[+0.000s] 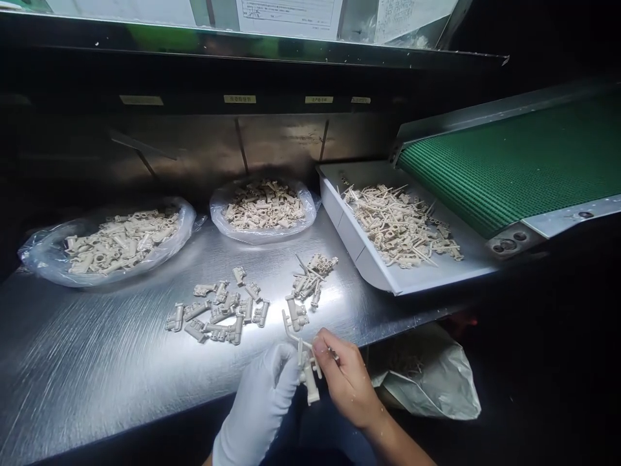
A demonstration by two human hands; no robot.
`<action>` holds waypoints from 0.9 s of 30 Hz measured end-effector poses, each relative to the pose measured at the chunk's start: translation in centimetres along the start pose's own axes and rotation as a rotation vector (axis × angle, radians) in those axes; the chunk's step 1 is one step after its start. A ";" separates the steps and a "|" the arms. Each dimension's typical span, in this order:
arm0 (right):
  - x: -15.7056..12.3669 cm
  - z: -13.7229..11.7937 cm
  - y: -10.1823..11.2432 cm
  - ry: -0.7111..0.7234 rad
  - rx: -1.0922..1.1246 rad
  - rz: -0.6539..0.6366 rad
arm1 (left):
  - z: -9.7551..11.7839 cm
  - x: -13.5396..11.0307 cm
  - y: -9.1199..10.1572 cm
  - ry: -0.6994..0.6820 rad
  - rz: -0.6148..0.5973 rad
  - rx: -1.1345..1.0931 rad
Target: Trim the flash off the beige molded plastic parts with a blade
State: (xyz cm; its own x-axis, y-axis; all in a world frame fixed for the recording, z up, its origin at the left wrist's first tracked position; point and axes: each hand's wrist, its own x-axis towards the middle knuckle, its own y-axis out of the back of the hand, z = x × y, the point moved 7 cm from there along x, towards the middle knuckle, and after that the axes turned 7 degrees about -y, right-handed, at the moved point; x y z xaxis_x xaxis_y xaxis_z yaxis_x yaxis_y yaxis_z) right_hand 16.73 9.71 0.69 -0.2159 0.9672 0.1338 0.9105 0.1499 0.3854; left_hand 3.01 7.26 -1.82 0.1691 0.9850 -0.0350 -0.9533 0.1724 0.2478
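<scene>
My left hand point(262, 404), in a white glove, pinches a beige moulded plastic part point(309, 375) just past the table's front edge. Thin sprue point(292, 331) sticks out from around that part. My right hand point(347, 375), bare, grips the sprue from the other side; my fingers partly hide where it joins the part. Just beyond my hands lies another beige part point(297, 313), with a small heap of parts and sprues point(313, 275) behind it. To the left, several loose beige parts point(228, 310) are scattered on the metal table point(121, 349).
Two clear plastic bags point(36, 255) point(216, 217) full of beige parts stand at the back. A white tray point(359, 249) of parts with sprues sits right, below a green conveyor belt point(524, 155). Lower right, an open bag point(446, 382) hangs under the table edge.
</scene>
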 end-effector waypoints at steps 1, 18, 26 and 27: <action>-0.1 0.0 -0.1 0.004 -0.001 0.002 | -0.1 -0.1 -0.1 -0.005 -0.003 0.008; -0.7 1.2 0.9 0.041 0.004 0.082 | -1.6 0.2 -0.9 0.095 0.052 -0.544; -1.3 0.1 4.0 0.066 -0.020 0.058 | -0.6 0.3 1.0 0.047 0.116 -0.098; -1.4 0.2 3.7 0.058 0.004 0.049 | -0.3 0.4 0.1 0.017 0.018 -0.019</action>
State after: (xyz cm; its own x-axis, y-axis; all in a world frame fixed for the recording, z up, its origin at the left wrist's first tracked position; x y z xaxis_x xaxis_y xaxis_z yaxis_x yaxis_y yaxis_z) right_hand 20.45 8.96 1.80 -0.1910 0.9599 0.2050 0.9219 0.1037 0.3733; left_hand 2.90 7.68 -2.11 0.1472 0.9880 -0.0474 -0.9609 0.1542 0.2298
